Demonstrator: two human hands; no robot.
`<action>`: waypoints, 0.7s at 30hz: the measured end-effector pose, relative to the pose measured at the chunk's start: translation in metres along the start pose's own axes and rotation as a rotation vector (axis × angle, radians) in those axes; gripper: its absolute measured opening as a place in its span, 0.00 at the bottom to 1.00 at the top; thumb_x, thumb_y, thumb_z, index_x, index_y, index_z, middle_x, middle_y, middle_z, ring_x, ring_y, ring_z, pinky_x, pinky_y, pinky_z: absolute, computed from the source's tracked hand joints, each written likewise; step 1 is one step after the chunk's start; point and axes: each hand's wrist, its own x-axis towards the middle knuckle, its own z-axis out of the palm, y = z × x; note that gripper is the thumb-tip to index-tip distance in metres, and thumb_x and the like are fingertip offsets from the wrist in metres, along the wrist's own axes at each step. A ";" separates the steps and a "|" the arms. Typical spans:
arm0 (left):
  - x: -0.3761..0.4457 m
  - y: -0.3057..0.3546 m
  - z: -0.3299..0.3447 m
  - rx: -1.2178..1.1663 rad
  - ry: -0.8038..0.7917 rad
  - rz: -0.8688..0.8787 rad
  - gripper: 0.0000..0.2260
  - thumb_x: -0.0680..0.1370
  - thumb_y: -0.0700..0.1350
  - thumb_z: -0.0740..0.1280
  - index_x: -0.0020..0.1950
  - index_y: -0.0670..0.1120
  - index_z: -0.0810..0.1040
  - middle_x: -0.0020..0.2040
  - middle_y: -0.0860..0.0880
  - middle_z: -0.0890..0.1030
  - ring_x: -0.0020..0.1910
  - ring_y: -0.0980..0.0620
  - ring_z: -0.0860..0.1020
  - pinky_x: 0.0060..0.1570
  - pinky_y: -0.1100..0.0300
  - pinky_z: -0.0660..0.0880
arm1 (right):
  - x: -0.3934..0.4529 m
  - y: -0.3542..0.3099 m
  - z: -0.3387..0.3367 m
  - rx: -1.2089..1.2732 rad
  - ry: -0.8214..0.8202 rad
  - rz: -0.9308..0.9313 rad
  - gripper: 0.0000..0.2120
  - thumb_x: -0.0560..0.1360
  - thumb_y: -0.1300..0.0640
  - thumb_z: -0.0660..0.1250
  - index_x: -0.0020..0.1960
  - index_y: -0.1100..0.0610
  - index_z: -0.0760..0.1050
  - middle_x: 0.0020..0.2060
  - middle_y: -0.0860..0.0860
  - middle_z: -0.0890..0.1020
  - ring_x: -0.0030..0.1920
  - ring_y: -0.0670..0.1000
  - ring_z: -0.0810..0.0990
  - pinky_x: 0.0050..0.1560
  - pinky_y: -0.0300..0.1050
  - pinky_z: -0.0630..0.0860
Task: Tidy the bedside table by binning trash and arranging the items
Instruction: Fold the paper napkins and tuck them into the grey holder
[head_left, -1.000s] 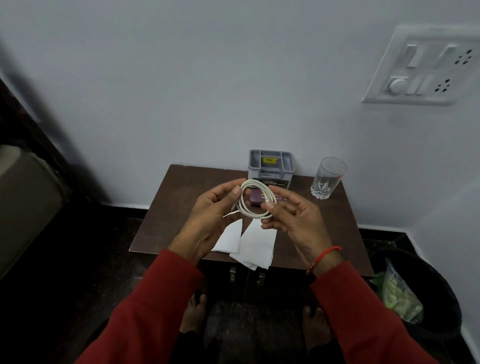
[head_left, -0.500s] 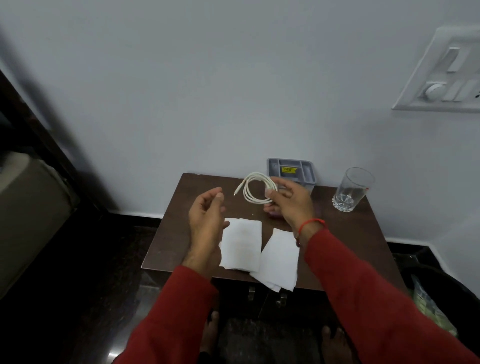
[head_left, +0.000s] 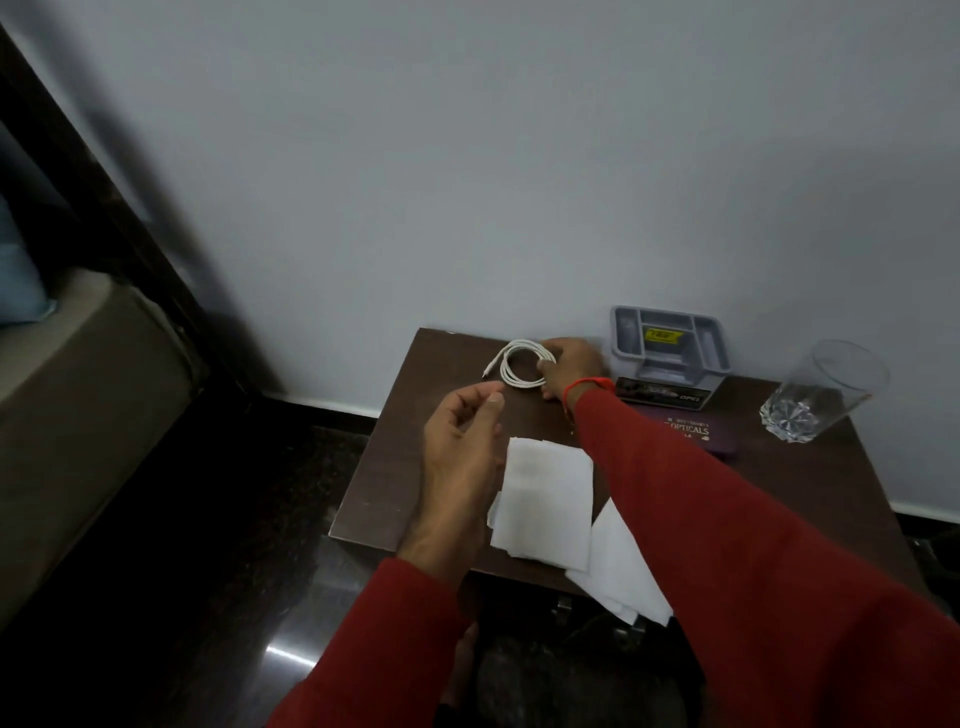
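White charging cable (head_left: 521, 370), wound into a small coil, sits at the back left part of the dark brown bedside table (head_left: 395, 447), near the wall. The right hand (head_left: 570, 367) reaches across the tabletop and has its fingers curled round the right side of the coil, holding it low at the table surface; whether the coil fully rests on the wood cannot be told. One loose end of the cable sticks out to the left of the coil.

The left hand (head_left: 464, 457) hovers above the front left area of the table, fingers loosely curled, thumb and forefinger close together, with nothing in it. Both arms wear red sleeves, and a red thread bracelet (head_left: 587, 385) circles the right wrist.

Two white paper tissues lie flat near the front edge: one tissue (head_left: 545, 499) just right of the left hand, the other tissue (head_left: 618, 577) partly under the right sleeve and hanging over the table edge. At the back, a grey compartment organiser (head_left: 667, 340) with a yellow label stands against the wall. In front of it lies a dark purple spectacle case (head_left: 691, 428) printed with "OPTICALS". A clear drinking glass (head_left: 821, 392) stands at the right back corner, well apart from the cable.
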 end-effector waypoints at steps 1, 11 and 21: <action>0.000 0.000 0.000 0.018 -0.004 -0.003 0.06 0.82 0.42 0.67 0.56 0.47 0.82 0.40 0.53 0.77 0.30 0.64 0.75 0.29 0.67 0.73 | 0.001 0.001 0.000 -0.071 -0.010 -0.027 0.12 0.72 0.63 0.68 0.54 0.56 0.83 0.48 0.59 0.86 0.47 0.64 0.85 0.51 0.60 0.81; -0.006 -0.001 0.001 0.138 -0.054 -0.003 0.07 0.82 0.45 0.67 0.58 0.48 0.82 0.50 0.53 0.83 0.42 0.57 0.80 0.38 0.60 0.77 | -0.087 -0.012 -0.071 -0.282 0.082 -0.400 0.13 0.77 0.60 0.66 0.61 0.58 0.80 0.54 0.60 0.82 0.58 0.59 0.79 0.61 0.48 0.70; -0.017 -0.046 0.003 1.088 -0.351 0.341 0.17 0.77 0.53 0.70 0.65 0.50 0.80 0.67 0.46 0.77 0.66 0.44 0.76 0.66 0.54 0.70 | -0.217 0.064 -0.124 -0.547 -0.281 -0.360 0.41 0.65 0.28 0.57 0.73 0.47 0.68 0.67 0.53 0.72 0.66 0.56 0.71 0.67 0.52 0.70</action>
